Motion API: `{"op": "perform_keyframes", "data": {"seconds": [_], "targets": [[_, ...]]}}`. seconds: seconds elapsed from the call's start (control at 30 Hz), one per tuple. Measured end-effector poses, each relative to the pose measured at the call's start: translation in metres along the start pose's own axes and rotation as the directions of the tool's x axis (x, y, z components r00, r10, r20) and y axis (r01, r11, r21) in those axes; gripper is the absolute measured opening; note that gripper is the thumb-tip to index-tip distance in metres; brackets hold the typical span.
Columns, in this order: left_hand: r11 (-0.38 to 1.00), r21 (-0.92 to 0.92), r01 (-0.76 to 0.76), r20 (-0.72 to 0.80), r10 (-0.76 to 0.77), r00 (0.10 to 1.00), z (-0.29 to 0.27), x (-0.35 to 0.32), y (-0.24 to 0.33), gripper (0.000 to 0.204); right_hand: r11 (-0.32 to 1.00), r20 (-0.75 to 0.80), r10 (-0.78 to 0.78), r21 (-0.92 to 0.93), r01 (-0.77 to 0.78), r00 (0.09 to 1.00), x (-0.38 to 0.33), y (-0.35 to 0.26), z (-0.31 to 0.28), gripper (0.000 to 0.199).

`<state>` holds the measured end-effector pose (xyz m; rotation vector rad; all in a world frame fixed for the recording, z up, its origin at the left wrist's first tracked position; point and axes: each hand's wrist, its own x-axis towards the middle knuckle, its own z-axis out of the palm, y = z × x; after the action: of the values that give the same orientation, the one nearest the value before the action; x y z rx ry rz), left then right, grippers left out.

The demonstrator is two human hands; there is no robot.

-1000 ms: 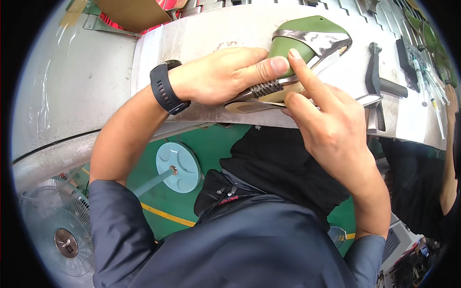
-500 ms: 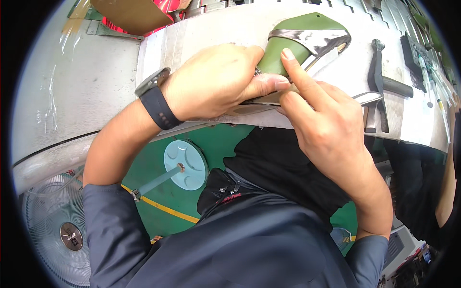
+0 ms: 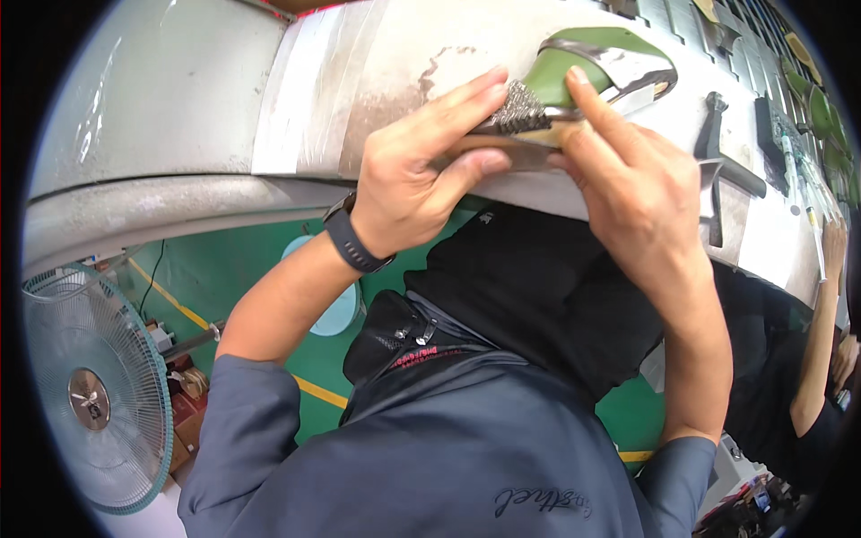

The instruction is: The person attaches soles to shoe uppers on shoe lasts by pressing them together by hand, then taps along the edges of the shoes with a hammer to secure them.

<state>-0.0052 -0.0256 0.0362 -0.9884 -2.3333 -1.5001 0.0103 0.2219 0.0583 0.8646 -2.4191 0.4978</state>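
Note:
A shoe upper on a green shoe last (image 3: 554, 73) lies over the near edge of the bench, toe toward the upper right. A shiny silver strap (image 3: 594, 51) crosses the toe, and a glittery strap (image 3: 522, 108) shows at the heel end. My left hand (image 3: 421, 170) spans that end, its straight fingers on the far side and its thumb on the near side. My right hand (image 3: 632, 184) grips the shoe's near edge, with the index finger laid on the green last. Both palms hide part of the shoe.
Right of my right hand lie dark pincers (image 3: 713, 125) and a dark handle (image 3: 741, 170), with brushes or pens (image 3: 794, 166) beyond. A standing fan (image 3: 99, 394) is at the lower left. Another person's forearm (image 3: 821, 341) reaches in at the right.
My left fingers have straightened and the left hand has shifted down, uncovering the glittery strap. The shoe and right hand sit slightly further right. The view has shifted, showing more bench at left.

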Motion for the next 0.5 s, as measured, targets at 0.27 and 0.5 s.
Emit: {"op": "perform_keyframes", "data": {"seconds": [0.27, 0.5], "targets": [[0.974, 0.129, -0.187, -0.152, 0.206, 0.967, 0.014, 0.007, -0.020, 0.035, 1.000, -0.027, 0.029, 0.003, -0.029, 0.999, 0.002, -0.007, 0.004, 0.023], [0.903, 0.318, -0.289, -0.122, 0.342, 0.932, 0.013, 0.013, -0.018, 0.030, 0.998, -0.003, 0.053, -0.017, -0.053, 0.999, 0.004, -0.009, 0.002, 0.019]]}}
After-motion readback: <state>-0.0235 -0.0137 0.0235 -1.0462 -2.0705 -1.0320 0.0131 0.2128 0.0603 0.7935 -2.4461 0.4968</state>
